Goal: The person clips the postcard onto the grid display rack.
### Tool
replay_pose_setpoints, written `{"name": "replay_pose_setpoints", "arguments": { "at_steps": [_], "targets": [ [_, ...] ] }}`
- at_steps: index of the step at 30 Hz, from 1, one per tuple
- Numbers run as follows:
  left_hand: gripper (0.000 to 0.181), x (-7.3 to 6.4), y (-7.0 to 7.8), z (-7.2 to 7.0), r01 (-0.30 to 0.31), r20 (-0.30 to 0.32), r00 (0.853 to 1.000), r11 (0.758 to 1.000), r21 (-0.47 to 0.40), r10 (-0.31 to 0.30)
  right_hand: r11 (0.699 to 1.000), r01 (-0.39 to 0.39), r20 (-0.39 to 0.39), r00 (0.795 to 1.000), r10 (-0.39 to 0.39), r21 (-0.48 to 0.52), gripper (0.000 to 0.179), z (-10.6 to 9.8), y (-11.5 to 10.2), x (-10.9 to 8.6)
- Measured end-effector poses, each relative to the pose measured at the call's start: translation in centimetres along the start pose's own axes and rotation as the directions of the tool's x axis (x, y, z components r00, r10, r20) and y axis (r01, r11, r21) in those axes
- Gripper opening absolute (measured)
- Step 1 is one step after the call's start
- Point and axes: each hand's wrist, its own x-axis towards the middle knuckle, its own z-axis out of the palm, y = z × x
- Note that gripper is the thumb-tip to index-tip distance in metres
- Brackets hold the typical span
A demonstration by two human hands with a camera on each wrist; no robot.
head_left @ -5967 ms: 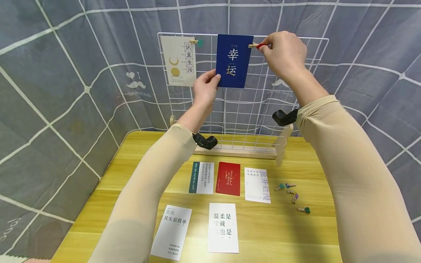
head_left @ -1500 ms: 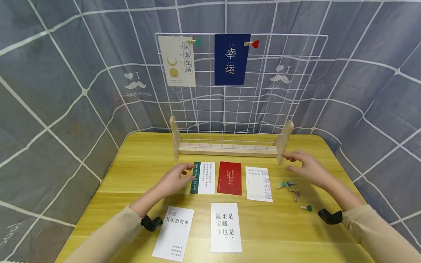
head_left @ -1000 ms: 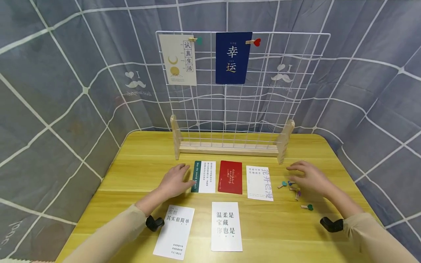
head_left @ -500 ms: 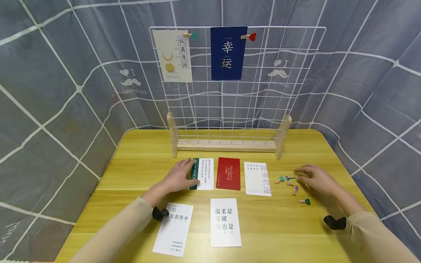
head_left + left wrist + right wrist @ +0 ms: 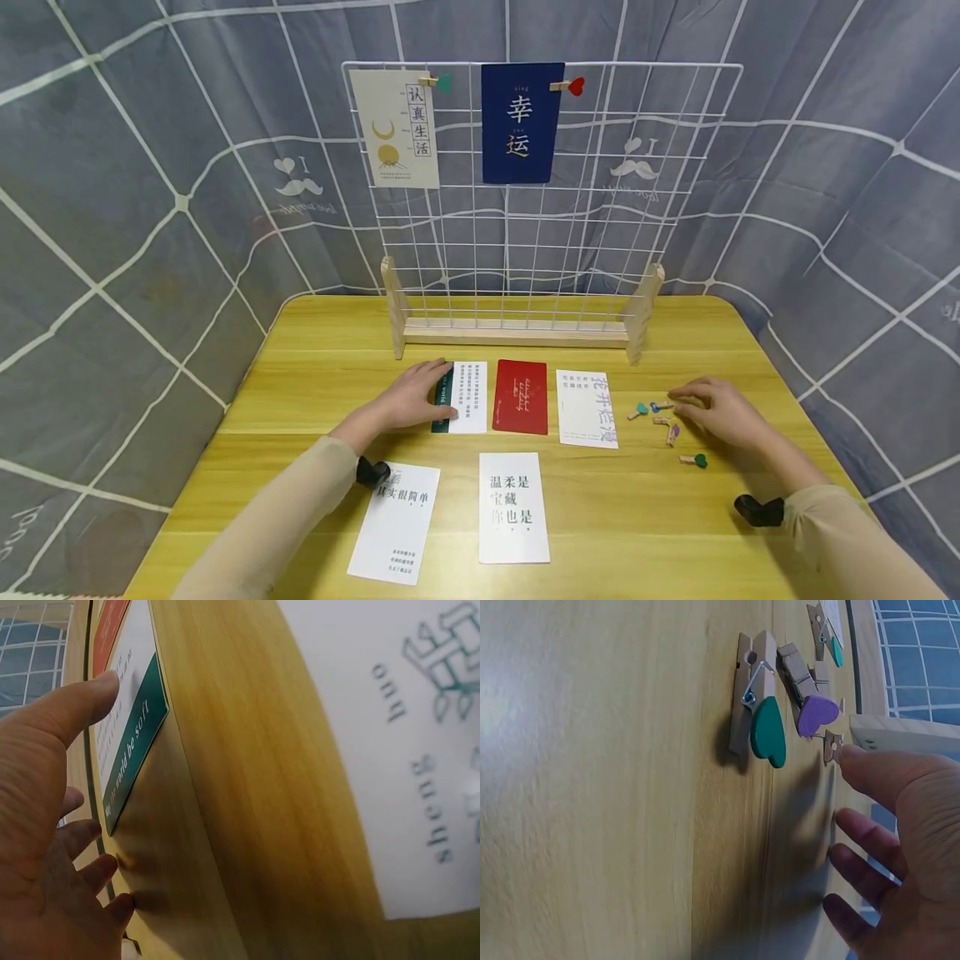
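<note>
My left hand point(image 5: 408, 398) reaches over the left end of a green and white card point(image 5: 468, 397). In the left wrist view its thumb point(image 5: 97, 694) lies over the card and the other fingers are spread at the far edge, without a visible pinch. My right hand point(image 5: 723, 410) is at the small wooden clothespins with heart tips. Its fingertips are close to the blue-heart clothespin point(image 5: 662, 407); whether they touch it is unclear. In the right wrist view the fingers are apart, near the purple-heart clothespin point(image 5: 817, 714) and the green-heart clothespin point(image 5: 766, 729).
A white wire grid rack point(image 5: 592, 225) on a wooden base point(image 5: 517, 333) stands at the back. A cream card point(image 5: 393, 125) and a blue card point(image 5: 521, 125) hang clipped there. On the table lie a red card point(image 5: 521, 397) and several white cards point(image 5: 514, 537).
Six seconds ago both hands were at the blue card on the grid, the right at its red-heart clothespin. They have since come down: left onto the green and white card, right to the clothespins.
</note>
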Motion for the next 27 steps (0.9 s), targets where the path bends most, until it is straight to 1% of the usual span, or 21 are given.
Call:
{"name": "replay_pose_setpoints", "arguments": {
  "at_steps": [9, 11, 16, 20, 27],
  "targets": [
    [0.096, 0.29, -0.04, -0.09, 0.006, 0.020, 1.000, 1.000, -0.008, -0.006, 1.000, -0.013, 0.010, 1.000, 0.013, -0.006, 0.032, 0.30, -0.04, -0.43],
    [0.097, 0.34, -0.08, -0.10, 0.014, 0.028, 1.000, 1.000, -0.007, -0.013, 1.000, -0.024, 0.015, 1.000, 0.024, -0.002, 0.034, 0.33, 0.01, -0.50],
    [0.097, 0.49, -0.09, -0.08, 0.007, 0.028, 1.000, 1.000, 0.000, -0.007, 0.999, -0.052, 0.024, 0.998, 0.052, 0.007, 0.038, 0.28, 0.05, -0.59],
    [0.097, 0.53, 0.00, -0.08, -0.004, 0.018, 1.000, 1.000, 0.024, 0.004, 0.998, -0.057, 0.015, 0.998, 0.057, 0.002, 0.036, 0.27, 0.00, -0.53],
    [0.100, 0.46, 0.04, -0.11, 0.028, 0.002, 1.000, 0.997, 0.076, -0.028, 0.998, -0.055, 0.020, 0.998, 0.054, 0.016, 0.036, 0.33, -0.24, -0.34]
  ]
}}
